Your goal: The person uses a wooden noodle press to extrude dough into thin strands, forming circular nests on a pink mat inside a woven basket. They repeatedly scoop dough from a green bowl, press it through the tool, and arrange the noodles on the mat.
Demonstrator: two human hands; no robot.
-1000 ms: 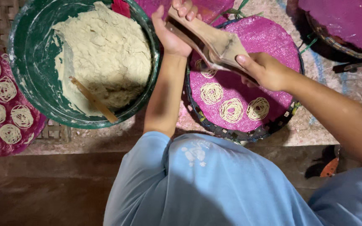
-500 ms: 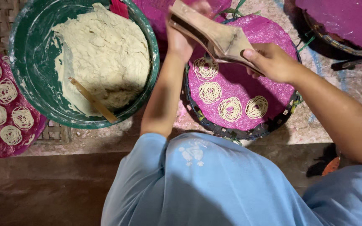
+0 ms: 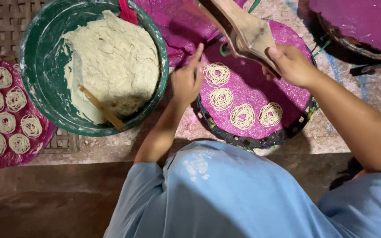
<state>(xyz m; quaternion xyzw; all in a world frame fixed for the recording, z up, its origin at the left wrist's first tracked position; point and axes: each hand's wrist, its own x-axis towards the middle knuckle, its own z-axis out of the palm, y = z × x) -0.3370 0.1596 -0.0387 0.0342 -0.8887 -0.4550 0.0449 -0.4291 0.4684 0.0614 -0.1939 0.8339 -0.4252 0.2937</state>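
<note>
My right hand (image 3: pixel 289 64) grips a wooden press (image 3: pixel 243 28) held tilted above a round tray covered in pink cloth (image 3: pixel 283 94). Several pale noodle spirals (image 3: pixel 242 115) lie on that cloth in a curved row. My left hand (image 3: pixel 187 81) rests at the tray's left edge, fingers pointing up and together, holding nothing, just left of the top spiral (image 3: pixel 217 74). My blue-clad knees fill the bottom of the view.
A green bowl (image 3: pixel 40 83) of pale dough (image 3: pixel 111 57) with a wooden stick (image 3: pixel 100 106) in it stands at the left. A pink tray (image 3: pixel 12 154) with several spirals lies at far left. More pink-covered trays sit at the top (image 3: pixel 177 22) and top right (image 3: pixel 358 26).
My left hand has let go of the press and dropped to the tray's left edge. One more spiral now lies on the cloth. The view has shifted, so the tray sits lower.
</note>
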